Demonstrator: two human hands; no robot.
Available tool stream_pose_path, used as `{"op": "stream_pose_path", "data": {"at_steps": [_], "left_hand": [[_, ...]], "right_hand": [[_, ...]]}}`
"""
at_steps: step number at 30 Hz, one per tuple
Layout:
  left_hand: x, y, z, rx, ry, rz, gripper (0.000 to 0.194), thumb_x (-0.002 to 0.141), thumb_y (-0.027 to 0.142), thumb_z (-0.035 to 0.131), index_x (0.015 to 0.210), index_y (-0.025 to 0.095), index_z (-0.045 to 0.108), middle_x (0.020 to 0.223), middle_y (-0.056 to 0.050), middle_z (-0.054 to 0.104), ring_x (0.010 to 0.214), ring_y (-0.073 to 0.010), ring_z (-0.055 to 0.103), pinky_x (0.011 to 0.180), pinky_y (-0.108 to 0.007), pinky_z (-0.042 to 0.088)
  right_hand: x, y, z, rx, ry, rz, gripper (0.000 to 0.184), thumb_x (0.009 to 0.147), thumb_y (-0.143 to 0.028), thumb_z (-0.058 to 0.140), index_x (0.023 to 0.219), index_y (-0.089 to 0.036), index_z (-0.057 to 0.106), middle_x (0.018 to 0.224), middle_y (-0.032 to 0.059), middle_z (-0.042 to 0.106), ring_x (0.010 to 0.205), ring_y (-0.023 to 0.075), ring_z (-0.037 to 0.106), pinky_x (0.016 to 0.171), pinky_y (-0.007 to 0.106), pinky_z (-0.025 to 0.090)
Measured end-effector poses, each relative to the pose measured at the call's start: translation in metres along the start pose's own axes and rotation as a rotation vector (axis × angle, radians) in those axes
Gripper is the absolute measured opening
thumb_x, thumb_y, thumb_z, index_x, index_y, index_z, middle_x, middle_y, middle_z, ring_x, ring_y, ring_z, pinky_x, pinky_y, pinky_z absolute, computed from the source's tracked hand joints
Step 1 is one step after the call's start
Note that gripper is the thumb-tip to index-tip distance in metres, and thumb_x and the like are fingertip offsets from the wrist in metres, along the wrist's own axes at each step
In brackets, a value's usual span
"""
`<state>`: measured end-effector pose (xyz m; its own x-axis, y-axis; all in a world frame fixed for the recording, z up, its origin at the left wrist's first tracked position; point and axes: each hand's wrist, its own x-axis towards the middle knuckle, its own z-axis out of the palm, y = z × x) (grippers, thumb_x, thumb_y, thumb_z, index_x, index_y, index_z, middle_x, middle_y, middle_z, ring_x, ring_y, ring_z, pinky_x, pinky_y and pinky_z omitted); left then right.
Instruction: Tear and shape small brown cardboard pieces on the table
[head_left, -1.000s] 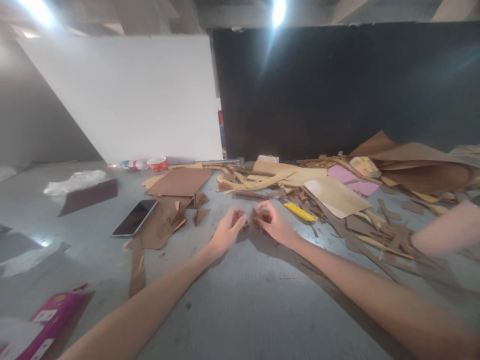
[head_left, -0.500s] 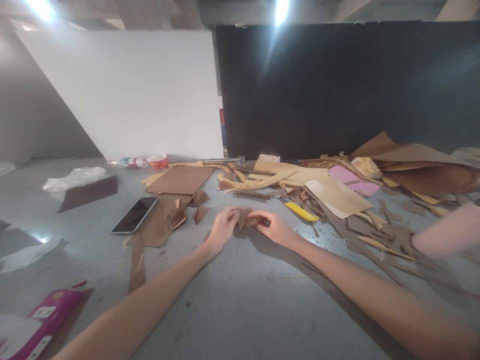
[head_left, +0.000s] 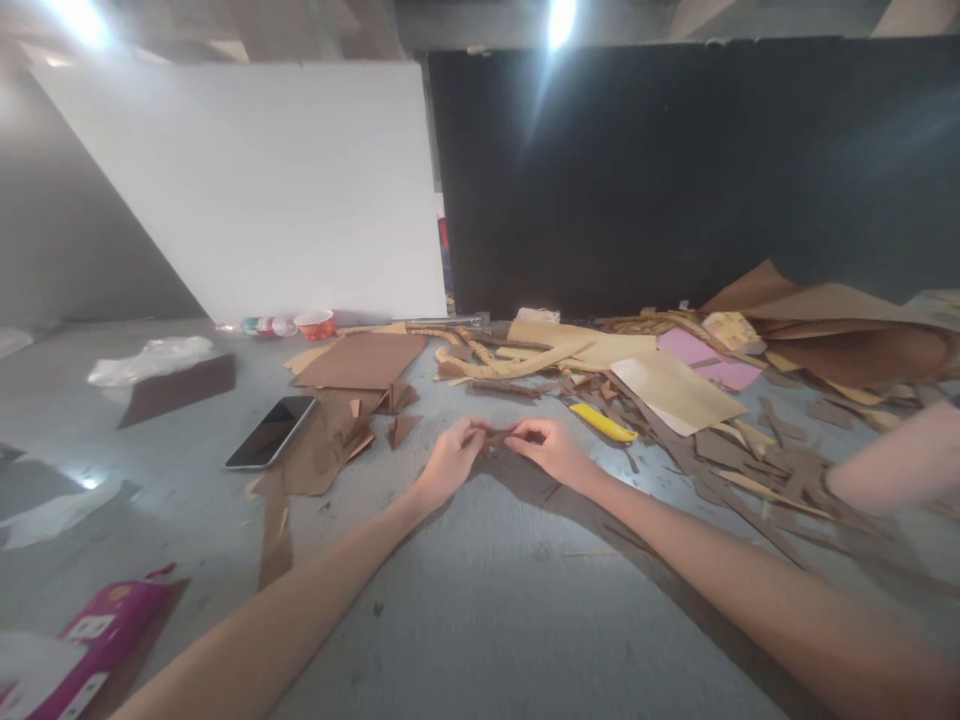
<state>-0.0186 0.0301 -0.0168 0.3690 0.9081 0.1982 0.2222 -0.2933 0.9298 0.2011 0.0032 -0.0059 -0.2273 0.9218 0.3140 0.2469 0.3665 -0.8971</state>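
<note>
A small piece of brown paper or thin card (head_left: pixel 496 437) is pinched between my two hands, seen nearly edge-on just above the table. My left hand (head_left: pixel 453 455) has its thumb and fingers closed on the left end. The right end is gripped by the fingertips of my right hand (head_left: pixel 551 450). Right of that hand lies a yellow utility knife (head_left: pixel 603 422). A folded brown triangle (head_left: pixel 403 430) rests to the left of my left hand, beside more folded brown pieces.
A phone (head_left: pixel 271 432) lies on brown sheets (head_left: pixel 360 360) at left. Nearer stands a purple pack (head_left: pixel 112 630). Paper strips and scraps (head_left: pixel 795 470) cover the right side, where another person's forearm (head_left: pixel 900 460) reaches in. White and black boards (head_left: pixel 637 180) stand behind.
The brown piece has tilted from showing its broad folded face to a thin edge-on view. Both hands stay around the same spot, still holding it.
</note>
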Motion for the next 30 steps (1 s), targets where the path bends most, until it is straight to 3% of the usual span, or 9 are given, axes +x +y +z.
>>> {"op": "stream_pose_path", "data": {"at_steps": [5,8,13,20,25,30], "left_hand": [[-0.003,0.009,0.003,0.016,-0.011,-0.015,0.037,0.102,0.052,0.051,0.109,0.02,0.068,0.075,-0.002,0.07,0.072,-0.0186,0.069,0.066,-0.028,0.049],[-0.007,0.013,0.004,0.014,-0.059,-0.003,0.041,0.098,0.058,0.06,0.113,0.02,0.066,0.071,0.0,0.068,0.061,-0.0162,0.064,0.059,-0.026,0.048],[-0.008,0.017,0.004,0.126,-0.048,0.04,0.033,0.094,0.049,0.067,0.11,0.021,0.072,0.079,-0.002,0.073,0.065,-0.0164,0.065,0.061,-0.026,0.048],[-0.006,0.014,0.003,0.132,-0.099,0.005,0.035,0.1,0.049,0.058,0.1,0.02,0.078,0.071,-0.001,0.069,0.058,-0.014,0.059,0.058,-0.025,0.043],[-0.005,0.003,0.002,0.065,-0.103,-0.005,0.031,0.094,0.042,0.065,0.11,0.018,0.079,0.076,-0.003,0.074,0.06,-0.0139,0.061,0.059,-0.025,0.045],[-0.004,0.0,0.003,-0.039,-0.109,-0.057,0.033,0.088,0.042,0.072,0.106,0.016,0.079,0.073,-0.004,0.073,0.064,-0.0162,0.066,0.061,-0.026,0.048]], "right_hand": [[0.001,0.008,0.001,0.064,0.004,0.096,0.031,0.084,-0.052,0.08,0.087,-0.022,0.072,0.077,0.0004,0.069,0.07,0.0183,0.06,0.066,0.031,0.047],[0.001,0.012,0.003,0.114,0.032,0.068,0.032,0.082,-0.051,0.083,0.092,-0.023,0.07,0.078,-0.0011,0.067,0.071,0.0174,0.06,0.068,0.031,0.049],[0.001,0.015,0.004,0.151,0.049,-0.003,0.031,0.084,-0.044,0.083,0.104,-0.025,0.068,0.091,0.0014,0.072,0.083,0.0194,0.067,0.079,0.035,0.054],[0.002,0.018,0.004,0.135,0.044,0.005,0.028,0.085,-0.04,0.08,0.104,-0.025,0.068,0.08,-0.0018,0.068,0.075,0.0187,0.064,0.073,0.033,0.051],[0.001,0.017,0.003,0.095,0.059,0.019,0.031,0.084,-0.042,0.08,0.106,-0.024,0.068,0.076,-0.0031,0.064,0.071,0.0179,0.061,0.068,0.031,0.048],[0.001,0.016,0.002,0.061,0.071,0.04,0.035,0.083,-0.047,0.08,0.105,-0.022,0.067,0.075,-0.0032,0.062,0.07,0.0172,0.059,0.068,0.03,0.046]]}}
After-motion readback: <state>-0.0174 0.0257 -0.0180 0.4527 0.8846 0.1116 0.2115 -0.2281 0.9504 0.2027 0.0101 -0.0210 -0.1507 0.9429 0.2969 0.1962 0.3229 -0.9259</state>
